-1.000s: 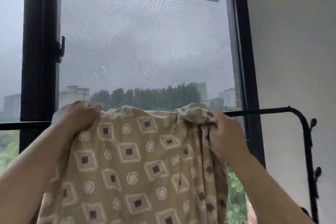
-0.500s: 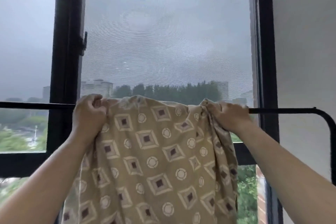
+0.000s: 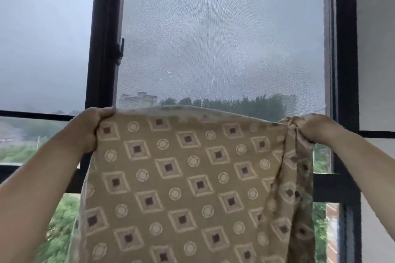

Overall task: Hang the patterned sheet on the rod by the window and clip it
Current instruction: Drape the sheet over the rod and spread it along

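Note:
The patterned sheet [image 3: 192, 177] is tan with diamonds and circles and hangs down in front of the window. Its top edge lies stretched along the black rod [image 3: 38, 115], which shows to the left of my hands and again at the right [image 3: 376, 134]. My left hand [image 3: 89, 128] is shut on the sheet's upper left corner at the rod. My right hand [image 3: 316, 127] is shut on the bunched upper right corner. The rod between my hands is hidden by the cloth. No clip is in view.
The black window frame [image 3: 104, 49] with a mesh screen stands right behind the rod. A white wall [image 3: 376, 49] is at the right. Trees and buildings show outside.
My hands have moved apart along the rod, pulling the sheet's top edge wide and flat. The view has shifted, so the rod's bent right end is out of the frame.

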Demonstrator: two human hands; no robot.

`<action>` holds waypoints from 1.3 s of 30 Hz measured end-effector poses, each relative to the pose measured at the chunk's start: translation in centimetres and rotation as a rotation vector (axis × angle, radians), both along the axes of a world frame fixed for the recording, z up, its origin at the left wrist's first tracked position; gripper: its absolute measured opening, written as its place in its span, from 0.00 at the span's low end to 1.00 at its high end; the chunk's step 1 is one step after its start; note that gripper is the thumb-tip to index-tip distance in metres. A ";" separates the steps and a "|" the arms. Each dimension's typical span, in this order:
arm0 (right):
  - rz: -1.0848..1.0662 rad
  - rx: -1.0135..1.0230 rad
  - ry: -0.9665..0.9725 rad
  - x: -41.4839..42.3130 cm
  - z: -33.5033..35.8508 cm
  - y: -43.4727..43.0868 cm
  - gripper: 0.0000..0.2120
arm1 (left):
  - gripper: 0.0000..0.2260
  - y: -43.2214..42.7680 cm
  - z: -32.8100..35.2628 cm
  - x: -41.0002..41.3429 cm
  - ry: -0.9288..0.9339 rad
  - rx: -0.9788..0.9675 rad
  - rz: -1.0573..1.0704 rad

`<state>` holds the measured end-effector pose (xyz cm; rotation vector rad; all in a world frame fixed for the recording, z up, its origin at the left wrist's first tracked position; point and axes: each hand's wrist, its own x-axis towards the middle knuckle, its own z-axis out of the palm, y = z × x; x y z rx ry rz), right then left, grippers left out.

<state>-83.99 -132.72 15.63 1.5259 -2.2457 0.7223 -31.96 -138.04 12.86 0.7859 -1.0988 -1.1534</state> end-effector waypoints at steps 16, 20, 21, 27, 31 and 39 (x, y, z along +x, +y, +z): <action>0.513 -0.181 0.267 27.0 -1.8 -4.6 0.31 | 0.21 -0.1 -1.5 -4.7 0.229 0.035 -0.448; 0.468 -0.189 0.327 25.8 -1.6 -5.0 0.34 | 0.18 0.4 -0.9 -4.0 0.179 0.055 -0.527; 0.459 -0.188 0.330 25.0 -1.5 -4.9 0.33 | 0.16 0.4 -0.6 -3.6 0.125 0.058 -0.514; 0.401 -0.156 0.321 21.9 -1.2 -4.4 0.34 | 0.15 -0.4 2.7 0.1 -0.200 0.012 -0.262; 0.382 -0.163 0.318 21.8 -1.1 -4.4 0.33 | 0.15 -2.1 4.2 4.8 -0.054 -0.105 -0.047; 0.348 -0.077 0.260 21.6 -1.1 -4.5 0.37 | 0.09 -7.2 -2.4 20.0 -0.006 -0.177 0.607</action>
